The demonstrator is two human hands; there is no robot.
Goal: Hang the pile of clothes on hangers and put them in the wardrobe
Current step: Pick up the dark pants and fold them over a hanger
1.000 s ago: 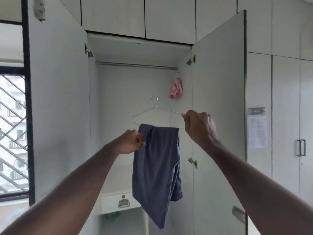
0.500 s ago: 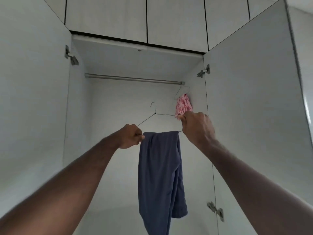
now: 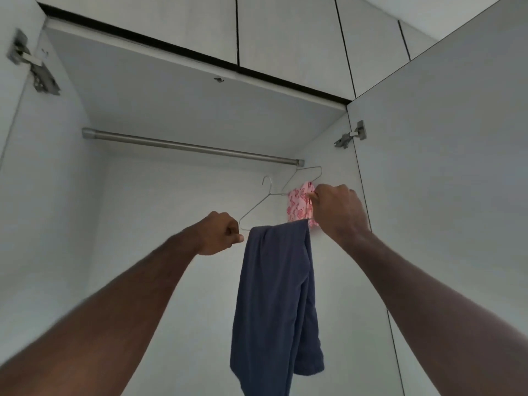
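A thin wire hanger [image 3: 257, 205] is held up inside the open wardrobe, its hook a short way below the metal rail [image 3: 188, 147]. Dark blue trousers [image 3: 275, 304] hang folded over its bottom bar. My left hand [image 3: 220, 235] pinches the hanger's left corner. My right hand [image 3: 338, 212] grips its right end. Behind my right hand a pink patterned garment [image 3: 298, 207] hangs on a second wire hanger [image 3: 308, 172] at the rail's right end.
Both wardrobe doors stand open: the left door [image 3: 17, 155] and the right door [image 3: 445, 172] flank my arms. Closed upper cabinets [image 3: 285, 35] sit above the wardrobe's top panel. The rail left of the pink garment carries nothing.
Both hands have raised the hanger with the blue trousers toward the rail, and the camera has tilted upward and come closer to the wardrobe's top.
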